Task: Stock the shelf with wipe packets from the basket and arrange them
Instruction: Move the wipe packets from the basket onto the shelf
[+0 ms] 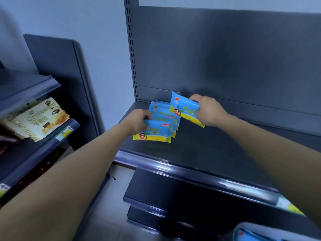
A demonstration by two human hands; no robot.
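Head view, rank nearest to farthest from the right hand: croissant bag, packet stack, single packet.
1. single packet: gripped in the right hand itself, on the hand's left side.
2. packet stack: just left of that, held by the left hand.
3. croissant bag: far left.

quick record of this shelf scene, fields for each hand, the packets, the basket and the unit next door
left hand: left hand grips the front wipe packet
right hand: right hand grips a single wipe packet, tilted, near the back panel
row: packet row overlapping behind the front one, on the shelf near its left rear corner
basket: basket at bottom right, partly in view, something blue inside
next door: croissant packs on the left unit
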